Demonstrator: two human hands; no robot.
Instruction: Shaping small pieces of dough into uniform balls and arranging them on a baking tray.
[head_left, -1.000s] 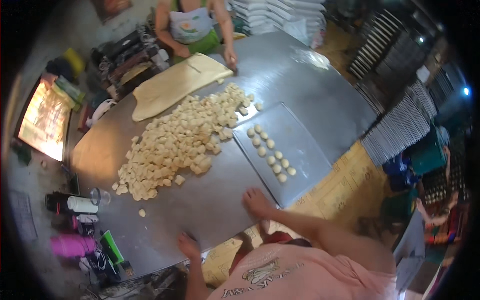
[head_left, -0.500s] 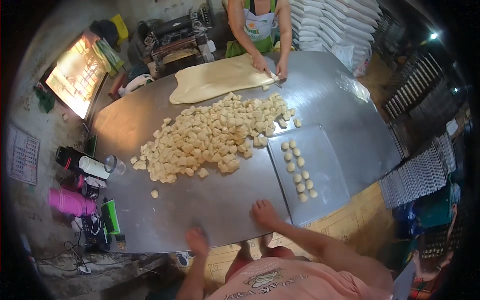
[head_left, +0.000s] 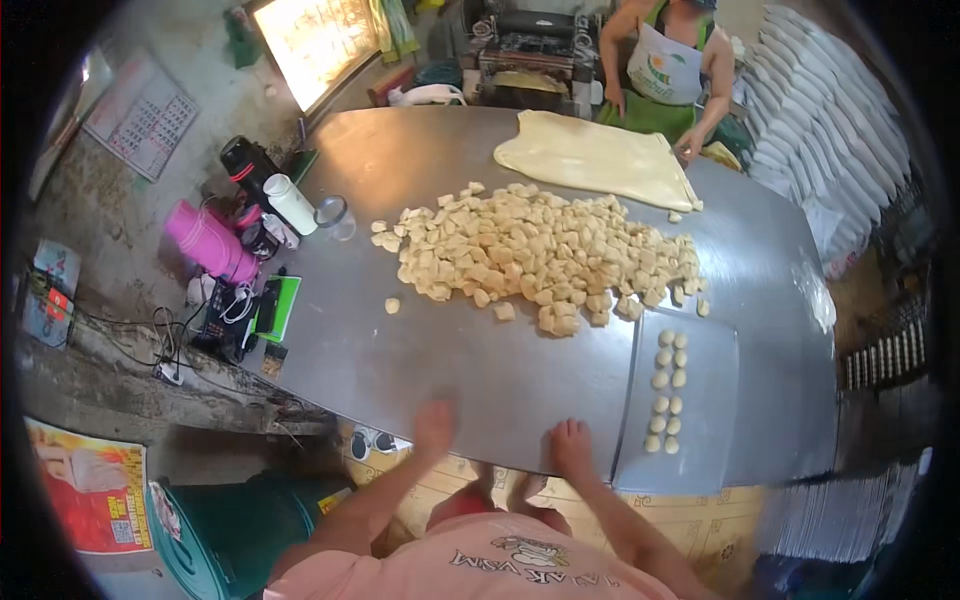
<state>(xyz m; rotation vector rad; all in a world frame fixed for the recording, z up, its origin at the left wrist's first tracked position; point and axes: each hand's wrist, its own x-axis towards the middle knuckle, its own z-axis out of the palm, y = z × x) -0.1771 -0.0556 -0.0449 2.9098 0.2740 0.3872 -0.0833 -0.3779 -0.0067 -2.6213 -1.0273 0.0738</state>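
**On a metal table [head_left: 490, 370]: dough balls [head_left: 660, 379] on a tray, two bare hands at the near edge**

Dough balls: twelve counted, pale, in two columns of six, set on the flat tray [head_left: 708, 405] at the near right of the table. Tray lies just right of the right hand [head_left: 572, 448]. That hand is palm down at the table's near edge, fingers bent; whether anything sits under the palm cannot be told. Left hand [head_left: 435, 425] is near the same edge, motion-blurred; finger spread and contents not readable. Hands well apart, bare table between them.

Dough pile [head_left: 530, 250]: many cut, blocky pieces heaped mid-table, beyond both hands. One lone piece [head_left: 392, 306] lies apart, left of the heap. Behind the heap, a smooth dough slab [head_left: 600, 160] lies flat along the far side.

Co-worker [head_left: 665, 75], in an apron, stands at the far right, one hand near the slab's right end.

Left side of table: clear container [head_left: 335, 217], white bottle [head_left: 290, 205], black bottle [head_left: 245, 165], pink bottle [head_left: 212, 240], grouped near the wall.

Surroundings: stacked white sacks [head_left: 830, 130] behind at right; machine [head_left: 530, 55] behind the table; bright window [head_left: 320, 45] at upper left; green bin [head_left: 230, 530] at lower left; patterned yellow floor [head_left: 700, 520] below.
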